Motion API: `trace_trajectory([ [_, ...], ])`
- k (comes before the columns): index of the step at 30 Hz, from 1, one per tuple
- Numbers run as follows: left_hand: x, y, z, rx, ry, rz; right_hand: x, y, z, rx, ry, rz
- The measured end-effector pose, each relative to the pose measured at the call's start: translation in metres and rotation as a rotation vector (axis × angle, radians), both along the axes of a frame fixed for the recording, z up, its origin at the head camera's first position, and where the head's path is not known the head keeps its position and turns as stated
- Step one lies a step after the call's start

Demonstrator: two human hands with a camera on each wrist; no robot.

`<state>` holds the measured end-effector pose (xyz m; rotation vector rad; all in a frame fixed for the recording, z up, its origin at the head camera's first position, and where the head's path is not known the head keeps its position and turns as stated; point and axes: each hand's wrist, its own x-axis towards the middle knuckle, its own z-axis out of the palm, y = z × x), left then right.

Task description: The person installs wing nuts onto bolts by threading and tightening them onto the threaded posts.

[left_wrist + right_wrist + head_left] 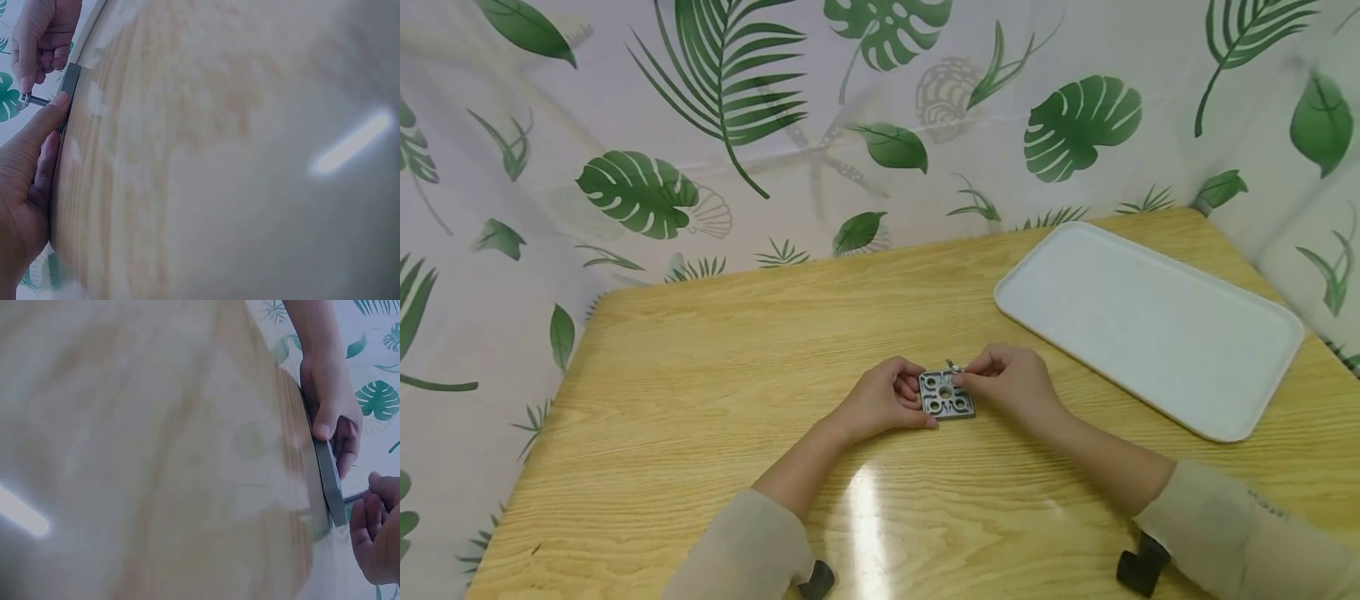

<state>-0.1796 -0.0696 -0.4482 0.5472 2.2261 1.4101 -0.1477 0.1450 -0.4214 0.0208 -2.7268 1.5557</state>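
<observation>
A square grey metal plate [947,409] with several round holes lies over the middle of the table. My left hand [880,402] grips its left side, the thumb along the near edge and the fingers curled at the far left corner. At the plate's far right corner, my right hand [1017,385] pinches a small metal screw-like pin [953,366] between thumb and fingertips. The left wrist view shows the pin [37,100] as a thin shank with a brighter head, standing out from the plate's upper face. Seen edge-on in the right wrist view, the plate [330,481] looks thick and flat.
A large white tray [1150,325] rests at the right of the wooden table [715,358], beyond my right hand. Leaf-printed cloth [805,108] hangs behind the far edge and both sides. Dark wrist mounts [1142,565] show below the beige sleeves [1225,525].
</observation>
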Motion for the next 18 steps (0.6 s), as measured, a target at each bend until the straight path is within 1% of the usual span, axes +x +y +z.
trace_trajectory([
  [2, 0.0, 0.001, -0.001, -0.006, 0.006, 0.003, 0.004, -0.002, -0.003, -0.049, -0.03, -0.058],
  [6, 0.001, 0.001, 0.0, -0.022, 0.014, 0.013, 0.009, -0.01, -0.01, -0.214, -0.094, -0.162],
  [9, 0.002, 0.002, 0.001, -0.028, 0.016, 0.014, 0.013, -0.015, -0.015, -0.296, -0.082, -0.209],
  [13, 0.002, 0.002, 0.0, -0.018, 0.015, 0.015, 0.016, -0.018, -0.018, -0.329, -0.04, -0.229],
  [18, 0.002, 0.002, -0.001, -0.01, 0.019, 0.015, 0.018, -0.017, -0.018, -0.311, -0.04, -0.221],
])
